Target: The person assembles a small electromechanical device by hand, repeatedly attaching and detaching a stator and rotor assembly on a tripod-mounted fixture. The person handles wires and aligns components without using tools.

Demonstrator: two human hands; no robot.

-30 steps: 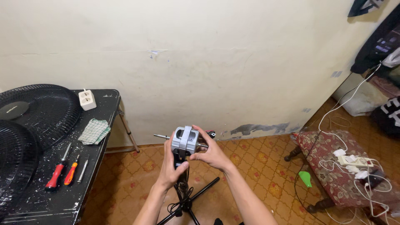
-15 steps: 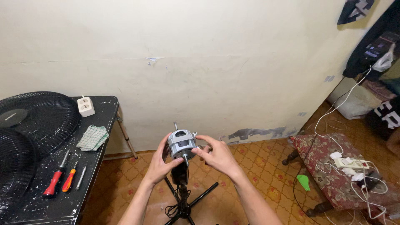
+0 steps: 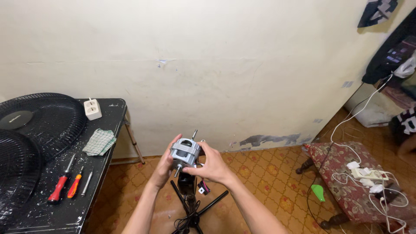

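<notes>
A grey metal fan motor (image 3: pixel 185 154) with a thin shaft sticking out at both ends sits between my hands, over a black fan stand (image 3: pixel 191 203) on the floor. My left hand (image 3: pixel 164 165) cups its left side. On its right side my right hand (image 3: pixel 213 164) grips it with fingers spread over the front. Small wires with a red connector (image 3: pixel 202 187) hang just below the motor.
At the left a black table (image 3: pixel 102 164) holds two black fan grilles (image 3: pixel 41 121), a white power adapter (image 3: pixel 92 108), a checked cloth (image 3: pixel 99 141) and three screwdrivers (image 3: pixel 69 182). A patterned footstool (image 3: pixel 346 173) with white cables stands at the right.
The motor has been turned in my hands, so its shaft now tilts up to the right. The view has shifted, with the table and stool sitting lower and further out.
</notes>
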